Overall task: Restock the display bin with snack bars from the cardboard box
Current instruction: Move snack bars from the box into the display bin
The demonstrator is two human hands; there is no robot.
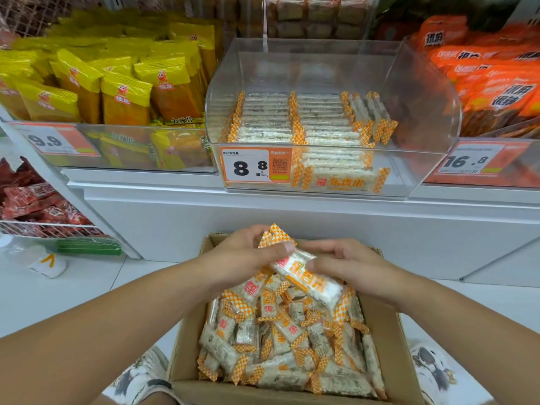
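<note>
Left hand (248, 252): grasping snack bars (304, 276), jointly.
Right hand (344, 261): grasping same bars.
Cardboard box (388, 340): 6 o'clock, full.
Display bin (330, 118): 12 o'clock, part-filled.

Bin (423, 92) open at top, w/ clear walls at front, sides and back. Bars (295, 118) stacked in rows fill left and middle; right part of bin is free room. Yellow packs (122, 92) crowd bin's left wall, orange packs (491, 83) its right. Price tag (255, 165) covers part of front wall. Below, box (388, 340) open on top, loose bars (280, 340) nearly to rim. Both hands hover over box's far end, gap to shelf front (292, 217) open.
</note>
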